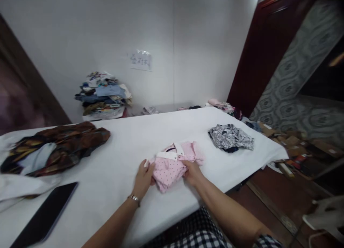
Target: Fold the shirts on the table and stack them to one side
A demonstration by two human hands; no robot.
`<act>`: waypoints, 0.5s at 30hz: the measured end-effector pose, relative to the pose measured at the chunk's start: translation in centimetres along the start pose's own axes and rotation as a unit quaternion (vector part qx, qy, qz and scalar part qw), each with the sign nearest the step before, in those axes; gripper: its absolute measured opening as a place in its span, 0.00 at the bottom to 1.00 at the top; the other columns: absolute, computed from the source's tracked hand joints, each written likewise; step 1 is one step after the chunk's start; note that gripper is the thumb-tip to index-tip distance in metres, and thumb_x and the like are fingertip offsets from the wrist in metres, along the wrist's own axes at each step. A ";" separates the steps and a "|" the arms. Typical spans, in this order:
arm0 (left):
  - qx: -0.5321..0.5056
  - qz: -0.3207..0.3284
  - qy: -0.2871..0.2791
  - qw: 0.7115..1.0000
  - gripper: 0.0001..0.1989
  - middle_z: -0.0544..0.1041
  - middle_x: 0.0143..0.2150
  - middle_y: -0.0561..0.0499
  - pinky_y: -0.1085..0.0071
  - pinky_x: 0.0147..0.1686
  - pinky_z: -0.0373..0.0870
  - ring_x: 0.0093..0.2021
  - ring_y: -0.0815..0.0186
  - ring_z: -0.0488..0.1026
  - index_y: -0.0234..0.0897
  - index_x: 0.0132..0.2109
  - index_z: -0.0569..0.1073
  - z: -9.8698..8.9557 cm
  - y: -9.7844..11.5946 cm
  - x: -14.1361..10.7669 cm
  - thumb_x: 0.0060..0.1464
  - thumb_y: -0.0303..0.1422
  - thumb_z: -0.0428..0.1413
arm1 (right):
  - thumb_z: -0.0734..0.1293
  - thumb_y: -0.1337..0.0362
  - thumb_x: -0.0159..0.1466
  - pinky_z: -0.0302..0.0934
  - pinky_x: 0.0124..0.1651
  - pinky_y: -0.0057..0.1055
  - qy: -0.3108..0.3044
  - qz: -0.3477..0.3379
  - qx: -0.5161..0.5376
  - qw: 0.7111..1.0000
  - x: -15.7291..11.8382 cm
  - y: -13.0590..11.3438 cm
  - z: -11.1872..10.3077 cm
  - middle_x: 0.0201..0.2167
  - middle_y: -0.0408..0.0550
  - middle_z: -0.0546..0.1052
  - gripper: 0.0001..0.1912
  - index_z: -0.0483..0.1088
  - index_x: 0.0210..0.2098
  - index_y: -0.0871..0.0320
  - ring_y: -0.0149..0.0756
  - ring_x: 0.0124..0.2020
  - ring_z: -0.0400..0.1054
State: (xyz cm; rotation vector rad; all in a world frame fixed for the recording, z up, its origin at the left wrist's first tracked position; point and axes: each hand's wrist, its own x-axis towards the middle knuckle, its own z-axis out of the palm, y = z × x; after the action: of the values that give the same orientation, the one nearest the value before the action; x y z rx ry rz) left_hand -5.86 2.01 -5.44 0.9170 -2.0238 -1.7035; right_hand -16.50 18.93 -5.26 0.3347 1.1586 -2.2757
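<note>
A pink dotted shirt with a white collar lies folded into a small bundle near the front edge of the white table. My left hand, with a bracelet on its wrist, grips the left side of the shirt between thumb and fingers. On the near right side, my right hand pinches the cloth, thumb on top. The fingers beneath the fabric are partly hidden. To the right rests a folded black-and-white patterned garment with something dark under it.
Brown and dark clothes lie heaped at the table's left, above a black phone-like slab. Behind the white table, a tall clothes pile stands against the wall. Cardboard boxes clutter the floor at right, near a white stool.
</note>
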 end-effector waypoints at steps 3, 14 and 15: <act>-0.003 0.036 0.005 0.999 0.40 0.72 0.30 0.52 0.72 0.17 0.67 0.19 0.70 0.65 0.34 0.65 0.54 -0.3 -0.7 0.3 0.52 0.54 0.51 | 0.71 0.74 0.46 0.67 0.35 0.27 -0.030 -0.099 -0.004 0.995 -0.1 -2.8 -0.1 0.33 0.42 0.80 0.20 0.73 0.39 0.57 0.35 0.33 0.73; 0.025 0.030 0.001 0.999 0.42 0.75 0.31 0.50 0.69 0.19 0.68 0.21 0.68 0.65 0.35 0.59 0.64 0.2 -0.8 0.7 0.43 0.58 0.54 | 0.67 0.74 0.57 0.68 0.38 0.25 0.108 -0.308 -0.043 0.944 3.4 -25.1 -7.0 0.31 0.45 0.78 0.09 0.71 0.38 0.60 0.32 0.36 0.72; 0.026 0.029 0.002 0.999 0.41 0.75 0.30 0.51 0.69 0.19 0.68 0.21 0.68 0.65 0.35 0.58 0.65 0.2 -0.8 0.8 0.42 0.58 0.54 | 0.67 0.73 0.57 0.69 0.36 0.24 0.153 -0.278 -0.054 0.947 4.1 -25.9 -8.4 0.30 0.45 0.77 0.09 0.70 0.38 0.60 0.32 0.34 0.72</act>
State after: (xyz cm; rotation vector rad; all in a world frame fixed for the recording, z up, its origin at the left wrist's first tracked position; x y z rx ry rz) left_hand -6.33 1.61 -6.40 0.8684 -2.0796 -1.6247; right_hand -35.19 36.35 5.06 0.3613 1.7062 -2.6864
